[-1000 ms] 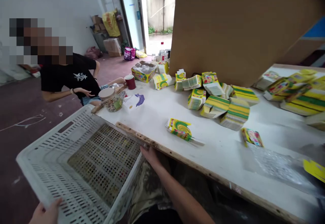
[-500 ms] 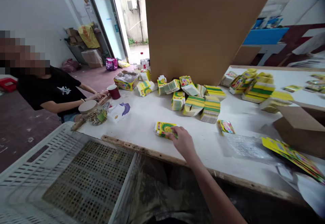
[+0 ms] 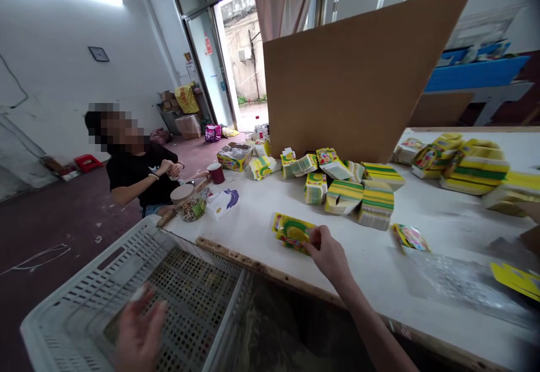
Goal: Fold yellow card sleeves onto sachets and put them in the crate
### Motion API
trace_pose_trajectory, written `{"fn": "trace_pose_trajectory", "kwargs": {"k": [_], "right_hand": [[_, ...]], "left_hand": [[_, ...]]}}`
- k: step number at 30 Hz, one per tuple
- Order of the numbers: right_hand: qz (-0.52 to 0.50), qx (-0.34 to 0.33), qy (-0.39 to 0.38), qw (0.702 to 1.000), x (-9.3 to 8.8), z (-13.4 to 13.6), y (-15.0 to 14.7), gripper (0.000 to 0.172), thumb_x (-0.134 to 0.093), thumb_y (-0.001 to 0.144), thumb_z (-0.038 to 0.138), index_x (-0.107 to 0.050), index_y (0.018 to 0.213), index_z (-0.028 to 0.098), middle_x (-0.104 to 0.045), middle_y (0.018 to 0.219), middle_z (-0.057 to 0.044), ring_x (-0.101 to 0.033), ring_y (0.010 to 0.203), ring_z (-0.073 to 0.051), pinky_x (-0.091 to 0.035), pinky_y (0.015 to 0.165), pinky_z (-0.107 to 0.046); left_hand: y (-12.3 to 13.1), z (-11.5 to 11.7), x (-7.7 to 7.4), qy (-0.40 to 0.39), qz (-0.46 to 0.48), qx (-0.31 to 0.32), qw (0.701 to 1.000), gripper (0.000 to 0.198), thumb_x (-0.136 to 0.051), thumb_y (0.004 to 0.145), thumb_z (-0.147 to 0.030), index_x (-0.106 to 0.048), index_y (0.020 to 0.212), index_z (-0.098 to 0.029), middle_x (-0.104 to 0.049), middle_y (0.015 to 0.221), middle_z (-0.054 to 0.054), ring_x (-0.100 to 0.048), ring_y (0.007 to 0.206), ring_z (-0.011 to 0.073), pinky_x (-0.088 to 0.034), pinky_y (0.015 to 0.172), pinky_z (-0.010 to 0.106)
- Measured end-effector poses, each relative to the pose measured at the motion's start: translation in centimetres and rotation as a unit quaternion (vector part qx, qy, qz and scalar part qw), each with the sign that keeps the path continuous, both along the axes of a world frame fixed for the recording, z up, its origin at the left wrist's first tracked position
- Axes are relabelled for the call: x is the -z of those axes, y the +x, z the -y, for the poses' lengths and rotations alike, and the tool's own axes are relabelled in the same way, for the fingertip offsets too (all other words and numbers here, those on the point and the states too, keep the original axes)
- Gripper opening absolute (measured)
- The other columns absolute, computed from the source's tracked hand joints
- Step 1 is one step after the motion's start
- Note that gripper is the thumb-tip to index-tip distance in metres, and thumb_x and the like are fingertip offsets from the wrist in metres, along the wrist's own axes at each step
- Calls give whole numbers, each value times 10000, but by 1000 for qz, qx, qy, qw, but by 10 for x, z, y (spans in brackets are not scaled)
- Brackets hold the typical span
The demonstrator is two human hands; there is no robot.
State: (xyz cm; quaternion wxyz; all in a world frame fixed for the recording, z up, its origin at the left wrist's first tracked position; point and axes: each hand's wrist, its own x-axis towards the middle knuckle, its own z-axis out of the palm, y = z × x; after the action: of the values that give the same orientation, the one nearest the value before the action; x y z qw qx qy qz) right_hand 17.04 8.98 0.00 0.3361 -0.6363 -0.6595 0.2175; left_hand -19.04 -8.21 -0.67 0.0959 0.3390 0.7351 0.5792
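My right hand (image 3: 329,251) pinches the right end of a small yellow and green printed carton (image 3: 291,231) over the white table, near its wooden front edge. My left hand (image 3: 141,330) is raised above the white plastic crate (image 3: 101,270), blurred, with its fingers apart; something whitish shows at one fingertip. Behind my right hand lie stacks of flattened yellow and green cartons (image 3: 375,206). A single printed packet (image 3: 411,238) rests to the right of the hand, beside a clear plastic bag (image 3: 455,279).
A large cardboard sheet (image 3: 350,90) stands across the table. On the left are a tissue box (image 3: 221,203), a lidded jar (image 3: 192,209) and a red mug (image 3: 216,173). Another person (image 3: 143,175) sits beyond the crate, hands together. More carton stacks (image 3: 476,164) lie at the right.
My left hand has come into view above the crate. My right hand still grips the carton, which now shows more of its broad face. The view has tilted up and turned left.
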Motion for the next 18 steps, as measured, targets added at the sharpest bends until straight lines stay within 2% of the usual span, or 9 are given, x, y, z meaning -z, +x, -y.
{"fn": "trace_pose_trajectory", "kwargs": {"k": [2, 4, 6, 9, 12, 15, 18], "right_hand": [[-68, -58, 5, 996, -9, 20, -13, 215, -618, 785, 296, -418, 820, 227, -571, 726, 13, -548, 637, -161, -415, 600, -260], [-188, -161, -3, 969, -16, 43, -30, 202, -618, 770, 289, -428, 767, 222, -519, 692, 24, -493, 629, -147, -392, 586, -250], [-253, -227, -65, 938, -18, 64, -45, 218, -637, 709, 213, -420, 698, 214, -481, 656, 37, -426, 609, -129, -347, 562, -240], [-352, -238, -117, 898, -15, 84, -57, 249, -637, 678, 204, -389, 652, 210, -459, 654, 34, -394, 626, -124, -335, 569, -234], [-430, -240, -143, 859, -7, 90, -58, 285, -676, 667, 317, -414, 697, 209, -469, 708, 21, -413, 673, -139, -363, 612, -245], [-461, -247, -167, 836, 1, 90, -61, 380, -740, 596, 401, -466, 774, 206, -482, 738, 19, -429, 701, -152, -380, 649, -259], [-455, -225, -162, 847, 4, 84, -62, 357, -743, 602, 374, -516, 822, 206, -516, 743, 17, -461, 715, -162, -389, 666, -262]], "left_hand": [[57, -30, -4, 89, 91, 130, 983, 688, -699, 632, -590, -519, 1205, -254, -524, 1345, 96, -517, 1206, 332, -524, 903, 397], [112, -55, -2, 141, 215, 247, 934, 748, -693, 625, -640, -519, 1247, -263, -502, 1367, 101, -492, 1232, 341, -498, 942, 420], [157, -71, 1, 133, 332, 316, 879, 765, -691, 576, -712, -579, 1188, -267, -575, 1259, 118, -530, 1178, 349, -504, 919, 432], [197, -83, -1, 145, 463, 312, 817, 657, -568, 634, -787, -650, 1041, -278, -637, 1027, 106, -597, 1040, 310, -519, 862, 415], [206, -90, -8, 188, 528, 265, 784, 534, -516, 685, -778, -649, 820, -278, -562, 750, 48, -597, 741, 212, -536, 713, 336], [202, -96, -9, 190, 519, 216, 805, 546, -623, 559, -805, -601, 655, -267, -441, 606, 4, -476, 531, 150, -492, 530, 273], [198, -98, 0, 137, 496, 206, 832, 668, -576, 430, -905, -626, 656, -278, -533, 635, 35, -552, 582, 190, -517, 545, 299]]}}
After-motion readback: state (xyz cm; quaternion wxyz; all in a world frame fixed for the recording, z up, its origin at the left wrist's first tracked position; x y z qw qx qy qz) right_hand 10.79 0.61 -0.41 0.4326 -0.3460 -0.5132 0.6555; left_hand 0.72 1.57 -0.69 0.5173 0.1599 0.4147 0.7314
